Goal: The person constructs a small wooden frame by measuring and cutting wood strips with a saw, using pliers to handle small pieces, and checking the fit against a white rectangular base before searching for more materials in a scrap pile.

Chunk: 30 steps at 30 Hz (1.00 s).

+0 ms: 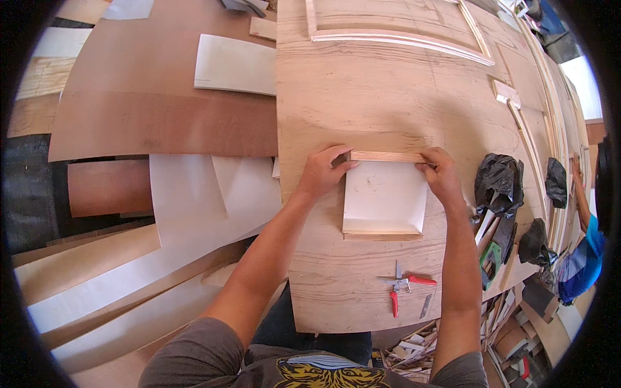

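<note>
A white rectangular panel (385, 197) lies on the plywood tabletop in front of me. One wooden strip (387, 156) runs along its far edge, and another wooden strip (383, 237) along its near edge. My left hand (323, 171) pinches the far strip at its left end, thumb on the near side. At the right end of the same strip, my right hand (441, 174) grips with thumb and bent fingers. Nearer to me lie red-handled shears (402, 284), spread apart, beside a small flat metal blade (425, 305).
A rectangular wooden frame (401, 37) lies at the tabletop's (362, 97) far side. Black plastic bags (499, 184) and a green-handled saw (491, 262) are at the right. Stacked boards (162, 123) fill the left. A person in blue (582, 258) is at the far right.
</note>
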Each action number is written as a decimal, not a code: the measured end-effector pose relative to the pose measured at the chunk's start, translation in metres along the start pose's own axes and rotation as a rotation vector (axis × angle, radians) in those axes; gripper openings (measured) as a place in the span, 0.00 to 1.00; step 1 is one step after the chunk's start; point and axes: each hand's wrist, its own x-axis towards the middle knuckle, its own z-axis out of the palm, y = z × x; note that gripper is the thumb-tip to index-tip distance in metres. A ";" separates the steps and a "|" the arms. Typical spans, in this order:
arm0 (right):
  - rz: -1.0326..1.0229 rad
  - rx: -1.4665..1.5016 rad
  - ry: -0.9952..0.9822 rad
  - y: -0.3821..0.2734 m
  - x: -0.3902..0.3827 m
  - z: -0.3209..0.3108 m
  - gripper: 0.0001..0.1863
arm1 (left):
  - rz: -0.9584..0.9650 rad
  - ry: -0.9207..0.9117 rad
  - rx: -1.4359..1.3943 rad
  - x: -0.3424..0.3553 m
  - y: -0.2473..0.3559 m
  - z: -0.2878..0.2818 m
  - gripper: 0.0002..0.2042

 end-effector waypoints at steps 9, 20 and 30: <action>0.057 0.019 -0.009 -0.008 -0.003 0.001 0.15 | 0.017 -0.016 -0.056 0.003 -0.002 -0.002 0.17; 0.019 -0.020 0.024 -0.013 -0.003 0.004 0.14 | 0.043 -0.007 -0.025 0.005 -0.001 -0.005 0.15; 0.009 -0.066 0.036 -0.011 -0.003 0.006 0.14 | 0.012 0.015 -0.105 0.004 -0.003 -0.004 0.14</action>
